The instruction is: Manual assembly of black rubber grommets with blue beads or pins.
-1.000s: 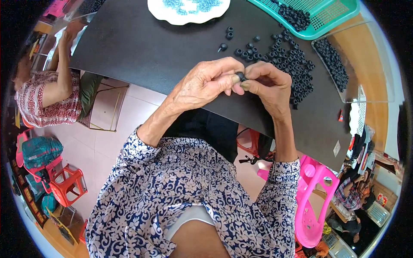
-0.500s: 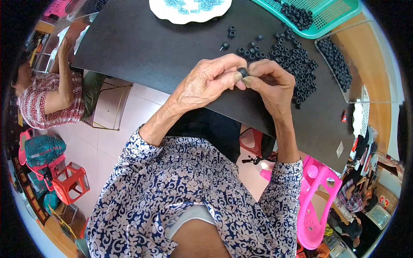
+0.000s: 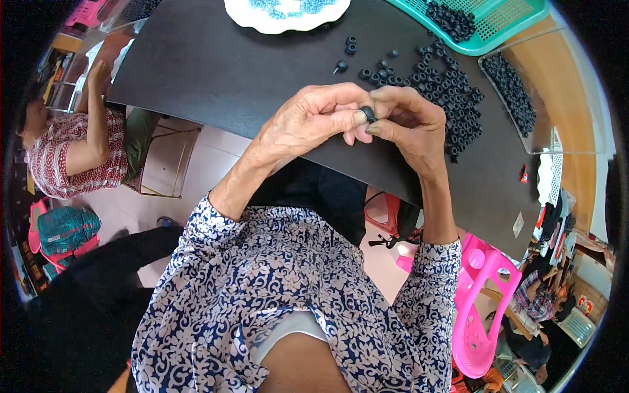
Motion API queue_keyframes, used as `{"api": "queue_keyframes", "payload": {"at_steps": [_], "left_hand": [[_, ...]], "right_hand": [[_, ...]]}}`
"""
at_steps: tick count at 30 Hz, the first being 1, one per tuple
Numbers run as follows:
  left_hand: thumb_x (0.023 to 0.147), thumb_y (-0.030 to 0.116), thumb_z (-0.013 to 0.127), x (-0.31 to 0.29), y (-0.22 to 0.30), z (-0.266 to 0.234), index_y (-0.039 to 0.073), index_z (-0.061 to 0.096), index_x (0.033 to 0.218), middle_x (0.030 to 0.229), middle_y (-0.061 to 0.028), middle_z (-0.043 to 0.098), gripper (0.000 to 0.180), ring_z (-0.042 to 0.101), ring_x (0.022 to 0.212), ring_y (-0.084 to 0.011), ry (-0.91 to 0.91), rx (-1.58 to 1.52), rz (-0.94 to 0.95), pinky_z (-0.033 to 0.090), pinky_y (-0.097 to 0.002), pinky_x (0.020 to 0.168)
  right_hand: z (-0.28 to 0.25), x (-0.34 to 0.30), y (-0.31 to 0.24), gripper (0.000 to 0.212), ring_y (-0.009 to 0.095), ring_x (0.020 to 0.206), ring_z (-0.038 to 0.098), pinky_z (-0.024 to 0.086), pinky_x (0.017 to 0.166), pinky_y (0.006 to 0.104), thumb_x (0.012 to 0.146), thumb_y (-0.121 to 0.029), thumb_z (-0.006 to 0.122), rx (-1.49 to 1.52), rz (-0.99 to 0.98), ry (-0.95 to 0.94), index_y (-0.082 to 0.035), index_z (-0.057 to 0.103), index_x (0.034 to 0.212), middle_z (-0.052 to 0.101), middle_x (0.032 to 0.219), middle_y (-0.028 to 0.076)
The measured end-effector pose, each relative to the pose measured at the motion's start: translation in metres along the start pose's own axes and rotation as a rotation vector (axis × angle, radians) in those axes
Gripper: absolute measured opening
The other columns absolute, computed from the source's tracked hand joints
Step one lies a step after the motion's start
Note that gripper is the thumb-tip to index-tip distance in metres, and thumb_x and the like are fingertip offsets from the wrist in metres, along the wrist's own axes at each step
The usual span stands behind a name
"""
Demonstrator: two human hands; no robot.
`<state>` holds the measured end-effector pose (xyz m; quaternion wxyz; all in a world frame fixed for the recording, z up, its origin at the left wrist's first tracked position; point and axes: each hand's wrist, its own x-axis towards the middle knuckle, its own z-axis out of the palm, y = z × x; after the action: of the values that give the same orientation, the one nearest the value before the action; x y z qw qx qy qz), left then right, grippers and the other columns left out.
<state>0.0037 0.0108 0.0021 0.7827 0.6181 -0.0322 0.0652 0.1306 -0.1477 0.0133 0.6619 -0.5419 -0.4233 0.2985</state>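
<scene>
Both my hands meet above the near edge of a black table. My left hand and my right hand pinch one small black rubber ring between their fingertips. Just beyond my right hand lies a spread of several loose black rings on the table. A few single rings lie further left.
A white plate with small blue bits stands at the far edge. A green mesh basket and a clear tray both hold black rings. Another person in a red patterned top sits left. A pink plastic stool stands lower right.
My hands stay together on the ring with only small finger shifts. The view has tilted slightly, so the table and plate sit a little higher in the picture.
</scene>
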Motion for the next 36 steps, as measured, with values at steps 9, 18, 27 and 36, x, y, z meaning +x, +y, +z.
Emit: {"api": "queue_keyframes", "payload": {"at_steps": [9, 18, 27, 36], "left_hand": [[0.097, 0.024, 0.053, 0.003, -0.004, -0.003, 0.000, 0.063, 0.106, 0.079, -0.0037, 0.063, 0.027, 0.063, 0.079, -0.0119, -0.035, -0.020, -0.037, 0.049, -0.0234, 0.069], [0.099, 0.026, 0.049, 0.004, 0.001, 0.004, 0.000, 0.063, 0.102, 0.074, -0.0030, 0.059, 0.030, 0.062, 0.075, -0.0127, 0.001, 0.067, -0.024, 0.049, -0.0258, 0.070], [0.099, 0.025, 0.047, -0.001, -0.005, -0.004, 0.000, 0.063, 0.103, 0.076, -0.0052, 0.065, 0.030, 0.058, 0.070, -0.0108, 0.008, 0.164, -0.032, 0.048, -0.0266, 0.068], [0.100, 0.024, 0.047, 0.000, -0.001, -0.002, -0.002, 0.060, 0.110, 0.083, -0.0079, 0.066, 0.032, 0.059, 0.074, -0.0118, -0.050, 0.116, -0.056, 0.049, -0.0264, 0.070]], "right_hand": [[-0.001, 0.002, -0.005, 0.035, 0.006, 0.070, 0.051, 0.039, 0.060, 0.0195, 0.069, 0.005, 0.078, -0.262, -0.026, -0.061, 0.002, 0.069, 0.102, 0.057, 0.077, -0.001], [-0.005, 0.004, -0.002, 0.029, 0.003, 0.068, 0.049, 0.037, 0.058, 0.0173, 0.069, 0.000, 0.080, -0.391, -0.069, -0.054, -0.002, 0.069, 0.096, 0.056, 0.074, -0.004], [0.002, 0.003, 0.007, 0.021, 0.003, 0.069, 0.052, 0.040, 0.060, 0.0180, 0.073, 0.002, 0.077, -0.343, -0.027, -0.049, 0.000, 0.067, 0.091, 0.061, 0.077, -0.002], [-0.001, 0.002, 0.011, 0.021, 0.004, 0.070, 0.055, 0.042, 0.060, 0.0192, 0.074, 0.004, 0.076, -0.320, -0.033, -0.048, 0.002, 0.065, 0.092, 0.062, 0.078, 0.000]]}}
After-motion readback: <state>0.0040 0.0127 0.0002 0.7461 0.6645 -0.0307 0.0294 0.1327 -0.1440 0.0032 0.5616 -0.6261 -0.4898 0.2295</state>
